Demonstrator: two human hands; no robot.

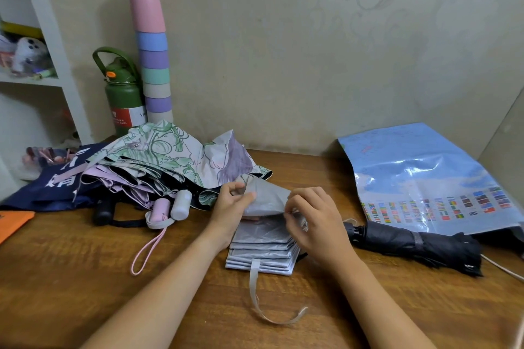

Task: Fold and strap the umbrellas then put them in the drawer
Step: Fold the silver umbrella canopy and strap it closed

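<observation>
The grey umbrella [265,238] lies on the wooden table [85,278], just to the right of the heap of unfolded umbrellas [158,167]. Its cloth seems thin, light and a little slippery, so I judge the pleats will slide open if they are not kept pressed. The ribs inside are probably stiff, but they are hidden. A good place to hold is the loose edge of a panel, close to the folded stack.

The left hand [231,208] pinches the raised grey panel between thumb and fingers. The right hand [310,217] pinches the other edge of the same panel, with its fingers curled.

The near part of this umbrella is already in flat, even layers, pale silver-grey with a soft shine. Its strap [259,295] hangs free from the near edge and curls on the table toward the person, not yet closed.

To the right of the grey umbrella lies a black umbrella [416,246], already rolled and strapped.
</observation>
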